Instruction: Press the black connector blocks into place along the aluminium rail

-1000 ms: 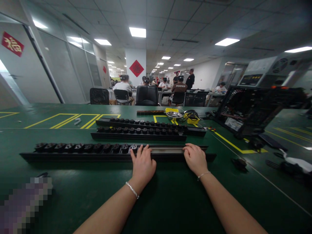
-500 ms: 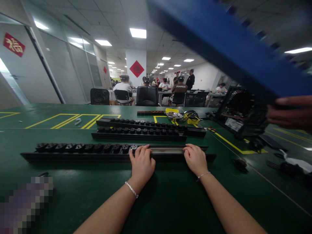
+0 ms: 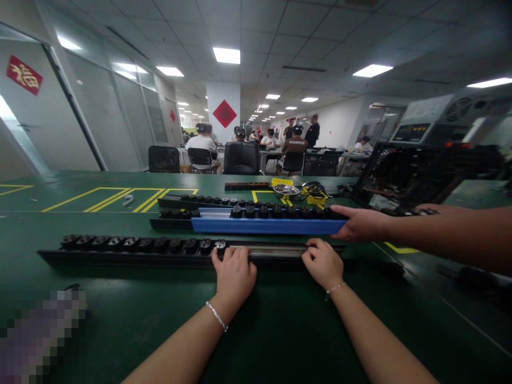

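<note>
A long black rail (image 3: 132,260) lies across the green table in front of me. A row of black socket modules (image 3: 145,244) fills its left part, while a bare metallic channel shows at the right. My left hand (image 3: 237,269) bends its fingers over the rail at the last module. Farther right, my right hand (image 3: 326,262) grips the same rail, fingertips over its far edge. Behind it, another person's hand (image 3: 358,223) holds a blue rail (image 3: 264,226) with similar sockets, in front of a black socket rail (image 3: 170,223).
A further black socket rail (image 3: 172,202) lies behind. Toward the back are a metal bowl (image 3: 286,190), a yellow tray (image 3: 282,182) and cables (image 3: 314,190). An open black computer case (image 3: 380,176) stands at right. A blurred-out object (image 3: 44,336) lies front left.
The other person's blue rail has come down from the upper right to the table, behind my rail. My rail has shifted slightly right; both hands keep their hold.
</note>
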{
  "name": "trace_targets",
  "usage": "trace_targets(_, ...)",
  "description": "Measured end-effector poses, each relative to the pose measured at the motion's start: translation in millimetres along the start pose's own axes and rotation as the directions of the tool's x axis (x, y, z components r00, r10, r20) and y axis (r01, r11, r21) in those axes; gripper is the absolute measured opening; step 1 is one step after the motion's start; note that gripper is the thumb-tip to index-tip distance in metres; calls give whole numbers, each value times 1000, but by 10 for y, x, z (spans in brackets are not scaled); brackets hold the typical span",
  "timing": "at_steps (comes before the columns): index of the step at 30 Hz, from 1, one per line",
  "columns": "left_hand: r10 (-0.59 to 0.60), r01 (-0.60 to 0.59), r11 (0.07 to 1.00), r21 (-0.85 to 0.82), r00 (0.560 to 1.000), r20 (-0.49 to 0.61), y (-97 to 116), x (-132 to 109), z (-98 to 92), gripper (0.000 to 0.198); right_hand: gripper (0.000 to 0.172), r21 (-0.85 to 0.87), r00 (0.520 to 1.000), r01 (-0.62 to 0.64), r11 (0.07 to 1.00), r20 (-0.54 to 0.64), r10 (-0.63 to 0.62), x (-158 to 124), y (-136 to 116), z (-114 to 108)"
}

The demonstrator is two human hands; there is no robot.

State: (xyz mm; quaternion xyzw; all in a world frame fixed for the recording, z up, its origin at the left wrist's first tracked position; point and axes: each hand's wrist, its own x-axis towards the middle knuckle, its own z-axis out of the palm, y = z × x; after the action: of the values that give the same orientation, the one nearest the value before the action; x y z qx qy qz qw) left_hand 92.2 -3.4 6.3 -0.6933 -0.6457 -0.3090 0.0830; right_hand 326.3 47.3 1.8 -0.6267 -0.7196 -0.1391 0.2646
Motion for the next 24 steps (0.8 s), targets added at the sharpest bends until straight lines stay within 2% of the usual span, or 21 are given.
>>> trace_targets(4,2,-2,1000,5,1000,24,53,-30,-12,21,30,-15,999,23,1000,31,-22,-22,26,-36)
trace_targets(12,35,-35,999,-9,998,49,89,-59,-18,18,28,-36,992,-72,997,101,75,-34,38,-94)
trace_targets(24,66,-66,998,-9,997,44,92,-60,-42,16,29,-29,998,-33,999,60,35,-28,64,-77)
